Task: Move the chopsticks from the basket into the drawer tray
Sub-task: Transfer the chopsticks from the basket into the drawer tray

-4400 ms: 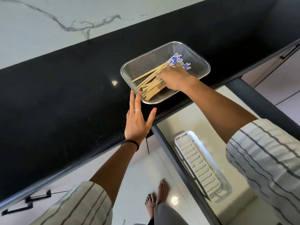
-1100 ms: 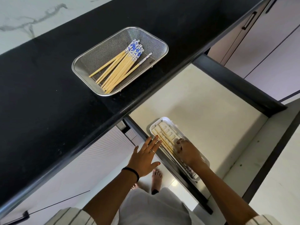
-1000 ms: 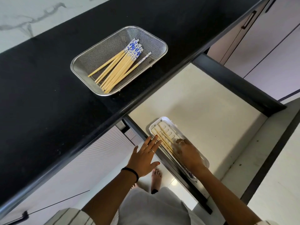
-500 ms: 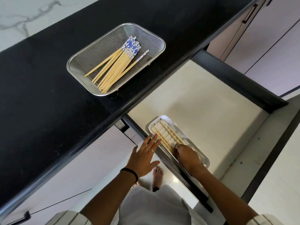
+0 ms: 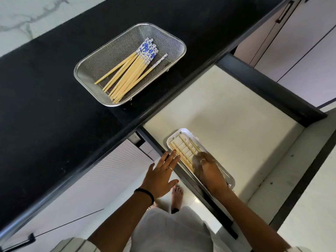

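Observation:
A metal mesh basket (image 5: 109, 57) stands on the black counter and holds several bamboo chopsticks (image 5: 131, 73) with blue-and-white tops. In the open drawer below lies a white slotted tray (image 5: 187, 132) with several chopsticks (image 5: 180, 150) laid lengthwise in it. My right hand (image 5: 209, 170) lies palm down in the tray, its blurred fingers resting on those chopsticks and hiding their near ends. My left hand (image 5: 161, 175) is spread flat with straight fingers at the drawer's front edge, beside the tray, holding nothing.
The drawer floor (image 5: 227, 115) is pale with dark side rails (image 5: 272, 93). The black counter (image 5: 45, 106) overhangs the drawer's back. Cabinet doors with black handles (image 5: 283, 13) stand at the upper right. A bare foot (image 5: 177, 197) is on the floor below.
My right hand carried chopsticks from the basket down into the drawer tray. Over the last second it has slid a little along the tray over them. My left hand has held still.

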`<state>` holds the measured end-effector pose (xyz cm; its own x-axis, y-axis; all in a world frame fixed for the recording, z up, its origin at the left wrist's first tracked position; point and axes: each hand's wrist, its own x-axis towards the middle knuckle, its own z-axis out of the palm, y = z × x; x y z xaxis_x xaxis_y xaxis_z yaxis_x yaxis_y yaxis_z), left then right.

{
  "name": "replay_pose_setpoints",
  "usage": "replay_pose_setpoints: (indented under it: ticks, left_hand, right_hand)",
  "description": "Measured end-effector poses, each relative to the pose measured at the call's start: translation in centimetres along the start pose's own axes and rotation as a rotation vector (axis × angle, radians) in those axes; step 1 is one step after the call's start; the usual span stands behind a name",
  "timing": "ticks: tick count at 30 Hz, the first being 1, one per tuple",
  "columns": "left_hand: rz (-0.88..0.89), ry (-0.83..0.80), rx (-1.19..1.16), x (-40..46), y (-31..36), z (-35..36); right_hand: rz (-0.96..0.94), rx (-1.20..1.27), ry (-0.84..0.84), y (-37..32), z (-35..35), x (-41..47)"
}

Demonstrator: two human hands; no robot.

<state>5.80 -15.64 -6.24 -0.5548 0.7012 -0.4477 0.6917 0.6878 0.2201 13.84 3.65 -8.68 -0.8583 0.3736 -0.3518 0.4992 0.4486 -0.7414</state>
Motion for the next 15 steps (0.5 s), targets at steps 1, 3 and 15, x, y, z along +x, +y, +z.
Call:
replay_pose_setpoints:
  ticks: [1,3,15]
  left_hand:
    - [-0.001,0.001,0.000,0.0,0.0,0.0]
    - [0.000,-0.002,0.003,0.0,0.1,-0.1]
    - [0.001,-0.016,0.009,-0.1,0.0,-0.5]
  right_hand:
    - [0.000,0.021,-0.023,0.4,0.2,0.0]
    - [-0.003,-0.010,-0.061,1.1,0.8,0.4]
    - [-0.191,-0.099,-0.079,2.4,0.3,0.9]
